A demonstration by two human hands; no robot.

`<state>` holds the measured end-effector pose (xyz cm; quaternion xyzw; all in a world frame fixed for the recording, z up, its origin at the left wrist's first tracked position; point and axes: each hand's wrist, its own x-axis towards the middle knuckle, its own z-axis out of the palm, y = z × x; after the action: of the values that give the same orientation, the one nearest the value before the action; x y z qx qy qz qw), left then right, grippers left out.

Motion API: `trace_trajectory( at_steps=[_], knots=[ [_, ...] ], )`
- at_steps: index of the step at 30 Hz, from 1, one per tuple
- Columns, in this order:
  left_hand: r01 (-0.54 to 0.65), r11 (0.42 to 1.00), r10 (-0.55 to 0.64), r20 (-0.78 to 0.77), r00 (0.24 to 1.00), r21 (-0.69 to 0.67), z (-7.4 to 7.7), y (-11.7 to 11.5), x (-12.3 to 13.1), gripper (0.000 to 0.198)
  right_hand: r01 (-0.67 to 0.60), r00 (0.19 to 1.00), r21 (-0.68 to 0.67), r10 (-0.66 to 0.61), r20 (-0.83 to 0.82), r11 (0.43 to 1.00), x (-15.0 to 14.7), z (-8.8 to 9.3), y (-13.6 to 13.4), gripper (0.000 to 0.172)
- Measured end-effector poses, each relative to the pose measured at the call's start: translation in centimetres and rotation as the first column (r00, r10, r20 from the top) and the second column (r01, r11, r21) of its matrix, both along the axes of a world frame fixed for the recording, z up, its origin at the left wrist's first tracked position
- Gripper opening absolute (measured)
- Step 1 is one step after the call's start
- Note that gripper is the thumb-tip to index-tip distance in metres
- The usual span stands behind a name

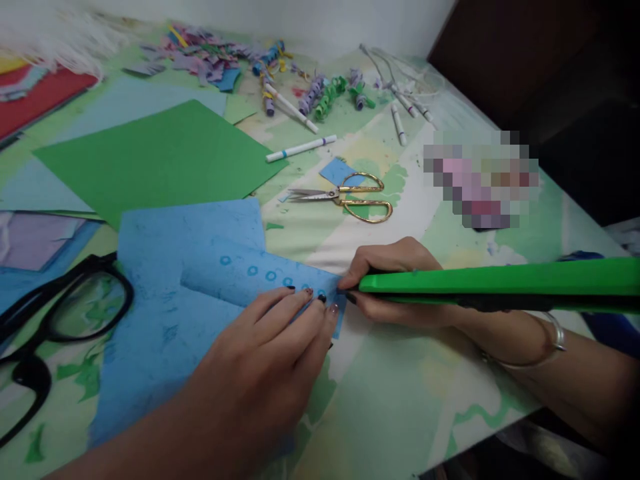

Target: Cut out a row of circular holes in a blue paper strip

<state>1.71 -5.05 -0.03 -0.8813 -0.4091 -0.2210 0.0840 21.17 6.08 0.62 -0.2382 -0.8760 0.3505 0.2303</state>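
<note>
My left hand (pixel 273 353) lies flat with fingers stretched out on a rolled blue paper sheet (pixel 200 267), pressing its right end down; the roll bears a row of small blue rings. My right hand (pixel 395 280) is closed round the tip of a long green tool (pixel 500 283) that runs off to the right edge. The tool's tip meets the blue paper's right edge, just beside my left fingertips. A silver bangle (pixel 555 333) sits on my right wrist.
Gold-handled scissors (pixel 350 197) lie just behind my hands. A green sheet (pixel 160 157) lies at back left, with white markers (pixel 300 148) and curled paper bits (pixel 320 97) further back. Black glasses (pixel 60 313) loom at the left. The table edge (pixel 500 420) runs under my right arm.
</note>
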Motion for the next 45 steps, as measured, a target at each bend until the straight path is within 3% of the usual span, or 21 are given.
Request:
trace_trajectory(
  at_steps=[8, 13, 15, 22, 30, 36, 45],
  knots=[
    [0.014, 0.999, -0.008, 0.134, 0.991, -0.045, -0.7, 1.0, -0.6, 0.020, -0.071, 0.997, -0.050, 0.071, -0.004, 0.996, 0.5, -0.4, 0.4, 0.014],
    [-0.108, 0.987, 0.111, 0.024, 0.994, -0.119, -0.5, 2.3, -1.7, 0.057, -0.137, 0.990, -0.147, 0.132, -0.038, 0.980, 0.5, -0.1, 1.0, 0.015],
    [-0.113, 0.980, 0.113, -0.013, 0.994, -0.166, -0.4, 2.6, -2.2, 0.060, -0.150, 0.988, -0.155, 0.145, -0.046, 0.976, 0.4, -0.1, 1.1, 0.014],
    [-0.119, 0.970, 0.101, -0.090, 0.991, -0.214, 0.1, 2.9, -2.7, 0.058, -0.189, 0.981, -0.206, 0.179, -0.068, 0.960, 0.3, 0.1, 1.2, 0.016],
    [-0.088, 0.986, 0.067, -0.147, 0.987, -0.142, 0.6, 0.8, -2.0, 0.047, -0.162, 0.987, -0.212, 0.162, -0.015, 0.964, 0.3, 0.3, 1.4, 0.013],
    [-0.006, 0.992, -0.015, -0.167, 0.986, -0.125, 0.2, 0.9, -2.4, 0.038, -0.116, 0.992, -0.229, 0.124, 0.019, 0.966, 0.3, 0.4, 1.4, 0.013],
    [-0.017, 0.984, -0.007, -0.138, 0.990, -0.175, -0.4, 0.7, -2.4, 0.039, -0.115, 0.993, -0.153, 0.118, 0.013, 0.982, 0.4, 0.4, 1.3, 0.008]
  ],
)
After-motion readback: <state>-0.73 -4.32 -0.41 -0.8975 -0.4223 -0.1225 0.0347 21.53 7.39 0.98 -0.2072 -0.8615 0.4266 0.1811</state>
